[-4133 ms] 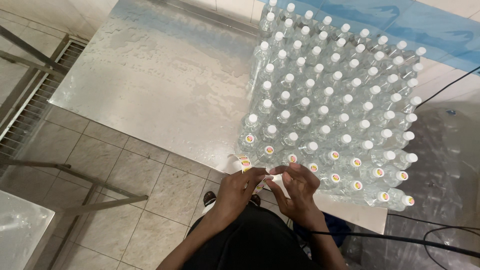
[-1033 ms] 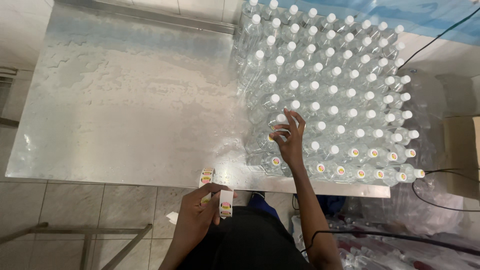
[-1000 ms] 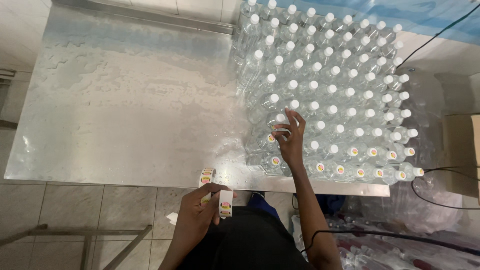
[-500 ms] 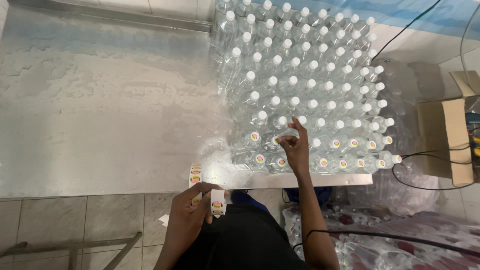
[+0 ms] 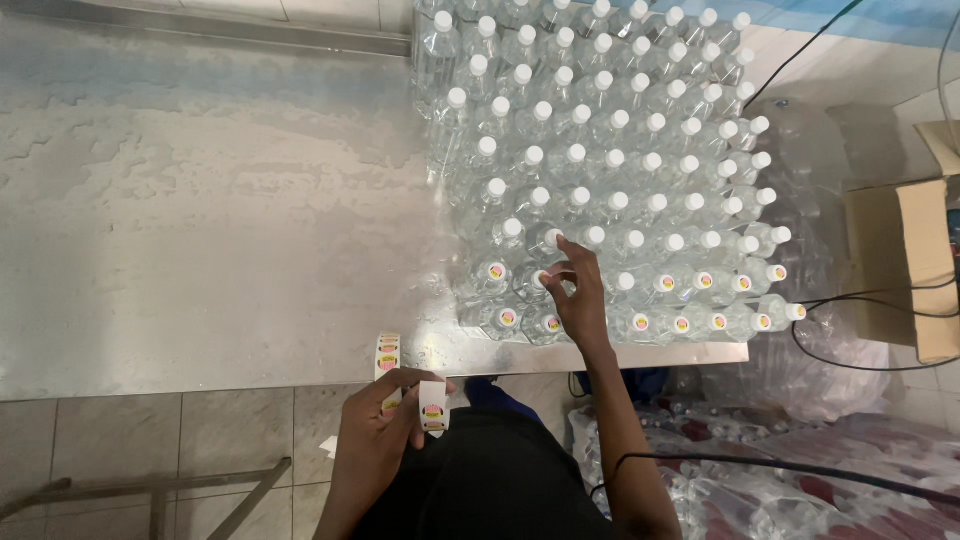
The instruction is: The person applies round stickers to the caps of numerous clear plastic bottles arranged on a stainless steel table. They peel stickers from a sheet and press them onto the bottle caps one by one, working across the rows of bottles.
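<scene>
Many clear plastic bottles with white caps stand packed together on a steel table. The two front rows carry round pink-and-yellow stickers on their caps. My right hand reaches over the front rows, fingertips pinched at a cap in the third row. My left hand is below the table's front edge and holds a strip of round stickers, one end sticking up, another sticker tab between thumb and fingers.
A brown cardboard box stands to the right of the table. Black cables run past it. Wrapped packs of bottles lie on the floor at lower right. A metal frame stands on the tiled floor at lower left.
My right hand has stayed on the bottle caps near the front rows, shifting slightly. My left hand keeps the sticker strip. The view has drifted, so the table appears further left.
</scene>
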